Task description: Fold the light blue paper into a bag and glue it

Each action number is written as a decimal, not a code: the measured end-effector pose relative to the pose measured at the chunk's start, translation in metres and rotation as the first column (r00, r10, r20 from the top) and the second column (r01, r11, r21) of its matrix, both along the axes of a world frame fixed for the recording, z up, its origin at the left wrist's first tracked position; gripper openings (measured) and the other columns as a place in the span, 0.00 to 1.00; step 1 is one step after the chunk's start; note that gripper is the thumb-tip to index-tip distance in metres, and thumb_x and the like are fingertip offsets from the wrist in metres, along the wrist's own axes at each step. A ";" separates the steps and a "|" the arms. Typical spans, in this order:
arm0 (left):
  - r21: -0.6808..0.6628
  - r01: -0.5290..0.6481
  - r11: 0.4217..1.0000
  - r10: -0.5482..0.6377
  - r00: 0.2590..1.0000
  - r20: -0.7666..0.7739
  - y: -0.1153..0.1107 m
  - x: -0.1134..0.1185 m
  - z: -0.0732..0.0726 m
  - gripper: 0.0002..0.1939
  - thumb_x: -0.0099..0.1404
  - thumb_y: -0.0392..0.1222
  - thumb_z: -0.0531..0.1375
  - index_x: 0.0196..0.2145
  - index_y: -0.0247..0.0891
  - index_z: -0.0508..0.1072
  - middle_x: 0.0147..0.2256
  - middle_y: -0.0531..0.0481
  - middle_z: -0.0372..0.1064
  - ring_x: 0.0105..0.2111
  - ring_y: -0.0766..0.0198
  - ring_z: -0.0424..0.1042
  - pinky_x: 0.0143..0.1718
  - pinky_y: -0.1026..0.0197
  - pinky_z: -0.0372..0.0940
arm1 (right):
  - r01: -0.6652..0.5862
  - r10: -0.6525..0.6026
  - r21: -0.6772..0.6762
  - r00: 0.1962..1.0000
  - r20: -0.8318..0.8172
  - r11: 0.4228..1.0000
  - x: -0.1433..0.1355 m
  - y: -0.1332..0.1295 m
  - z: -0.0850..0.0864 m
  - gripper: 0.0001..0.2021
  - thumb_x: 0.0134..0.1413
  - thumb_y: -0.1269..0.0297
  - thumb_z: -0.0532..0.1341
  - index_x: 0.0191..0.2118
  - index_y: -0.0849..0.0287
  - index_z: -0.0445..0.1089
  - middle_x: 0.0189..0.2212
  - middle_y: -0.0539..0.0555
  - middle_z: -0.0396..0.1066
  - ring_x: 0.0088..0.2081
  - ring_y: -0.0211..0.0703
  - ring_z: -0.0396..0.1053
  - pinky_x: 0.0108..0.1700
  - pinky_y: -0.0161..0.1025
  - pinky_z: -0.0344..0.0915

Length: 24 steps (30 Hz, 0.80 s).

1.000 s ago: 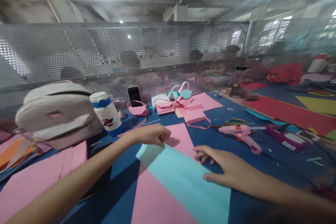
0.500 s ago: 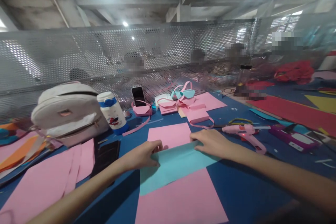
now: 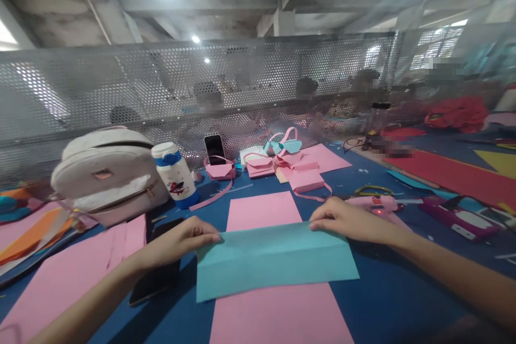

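A wide strip of teal paper point(image 3: 278, 263), with a crease running along its length, lies crosswise over a sheet of pink paper point(image 3: 262, 212). My left hand point(image 3: 189, 236) pinches its upper left corner between thumb and fingers. At the upper right corner, my right hand point(image 3: 336, 219) grips the same paper, thumb in front and fingers bent behind. The pink sheet shows above and below the teal strip. Just past my right hand lies a pink glue gun point(image 3: 374, 204) with a small red light, partly hidden by that hand.
Small pink paper bags point(image 3: 304, 177) and a propped phone point(image 3: 215, 149) stand at the back. To the left are a white backpack point(image 3: 108, 172), a bottle point(image 3: 175, 174), a black flat object point(image 3: 157, 274) and pink sheets point(image 3: 80, 263). A purple device point(image 3: 459, 217) lies right. Perforated metal panels point(image 3: 250, 80) rise behind.
My hands have moved apart, left hand leftward and right hand rightward. The teal paper now lies straighter and shows its full width between them.
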State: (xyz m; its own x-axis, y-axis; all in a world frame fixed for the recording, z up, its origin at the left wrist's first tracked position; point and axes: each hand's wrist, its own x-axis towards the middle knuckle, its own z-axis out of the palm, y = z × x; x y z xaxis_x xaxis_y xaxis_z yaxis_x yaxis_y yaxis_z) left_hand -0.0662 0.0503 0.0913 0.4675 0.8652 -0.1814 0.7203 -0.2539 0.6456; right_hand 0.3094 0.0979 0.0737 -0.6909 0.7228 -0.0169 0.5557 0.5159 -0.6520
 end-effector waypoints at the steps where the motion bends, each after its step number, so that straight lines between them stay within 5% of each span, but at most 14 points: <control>1: 0.021 -0.036 0.999 0.035 0.999 0.010 0.001 -0.001 -0.001 0.24 0.68 0.57 0.52 0.29 0.35 0.75 0.24 0.52 0.66 0.25 0.63 0.63 0.26 0.65 0.60 | 0.010 -0.010 -0.015 1.000 -0.008 1.000 0.000 0.000 0.000 0.21 0.60 0.54 0.55 0.20 0.59 0.55 0.20 0.45 0.51 0.24 0.35 0.51 0.28 0.34 0.47; 3: 0.130 -0.112 0.985 0.109 0.994 0.030 0.001 0.000 -0.005 0.22 0.69 0.55 0.52 0.48 0.37 0.75 0.40 0.46 0.74 0.36 0.55 0.71 0.34 0.61 0.67 | 0.019 -0.020 -0.036 0.999 -0.032 0.999 0.000 0.001 -0.001 0.20 0.60 0.53 0.55 0.21 0.58 0.54 0.21 0.45 0.49 0.25 0.35 0.50 0.28 0.34 0.47; 5: 0.366 -0.121 0.923 0.130 0.992 0.000 -0.003 0.005 -0.009 0.26 0.69 0.52 0.54 0.61 0.42 0.64 0.58 0.42 0.65 0.53 0.47 0.67 0.49 0.51 0.66 | 0.031 -0.037 -0.073 0.996 -0.086 0.997 -0.001 0.002 -0.006 0.20 0.59 0.51 0.55 0.23 0.59 0.57 0.22 0.45 0.52 0.26 0.35 0.52 0.28 0.34 0.48; 7: 0.614 0.006 0.789 0.100 0.985 -0.138 -0.012 0.014 -0.014 0.34 0.66 0.48 0.60 0.66 0.46 0.54 0.68 0.42 0.47 0.65 0.42 0.50 0.61 0.41 0.53 | 0.052 -0.082 -0.184 0.983 -0.162 0.982 -0.001 0.003 -0.013 0.19 0.57 0.48 0.58 0.26 0.60 0.62 0.23 0.46 0.57 0.26 0.36 0.55 0.28 0.33 0.49; 9: 0.666 0.202 0.718 0.055 0.937 -0.344 -0.023 0.027 -0.019 0.44 0.60 0.42 0.65 0.68 0.48 0.49 0.70 0.42 0.35 0.68 0.39 0.38 0.63 0.34 0.44 | 0.063 -0.147 -0.346 0.964 -0.222 0.936 -0.002 0.003 -0.022 0.20 0.52 0.45 0.61 0.31 0.61 0.67 0.24 0.47 0.63 0.26 0.37 0.59 0.27 0.33 0.52; 12: 0.612 0.397 0.684 -0.036 0.856 -0.515 -0.032 0.042 -0.025 0.43 0.59 0.33 0.65 0.67 0.50 0.52 0.69 0.44 0.40 0.68 0.42 0.39 0.64 0.34 0.42 | 0.039 -0.183 -0.491 0.952 -0.247 0.870 -0.005 0.002 -0.031 0.25 0.47 0.42 0.64 0.35 0.63 0.71 0.26 0.51 0.70 0.26 0.39 0.65 0.27 0.33 0.56; 17: 0.560 0.360 0.746 -0.114 0.898 -0.425 -0.022 0.042 -0.024 0.23 0.63 0.32 0.63 0.54 0.51 0.71 0.63 0.47 0.60 0.63 0.50 0.59 0.64 0.37 0.46 | -0.014 -0.095 -0.445 0.971 -0.221 0.896 -0.005 0.001 -0.036 0.21 0.51 0.44 0.61 0.30 0.62 0.69 0.21 0.47 0.65 0.23 0.35 0.60 0.26 0.32 0.52; 21: 0.424 0.264 0.866 -0.160 0.951 -0.265 -0.013 0.036 -0.017 0.13 0.70 0.38 0.57 0.48 0.52 0.76 0.55 0.49 0.71 0.55 0.55 0.70 0.63 0.41 0.51 | -0.043 -0.024 -0.356 0.983 -0.180 0.933 -0.003 0.003 -0.037 0.19 0.54 0.49 0.60 0.25 0.61 0.65 0.19 0.43 0.54 0.23 0.33 0.51 0.26 0.32 0.46; 24: 0.358 0.238 0.903 -0.178 0.965 -0.192 -0.010 0.033 -0.019 0.14 0.72 0.41 0.54 0.51 0.50 0.75 0.53 0.50 0.73 0.54 0.57 0.71 0.62 0.46 0.53 | -0.065 0.022 -0.305 0.990 -0.142 0.950 -0.003 0.003 -0.037 0.19 0.56 0.51 0.58 0.23 0.61 0.63 0.18 0.43 0.52 0.22 0.33 0.50 0.26 0.33 0.45</control>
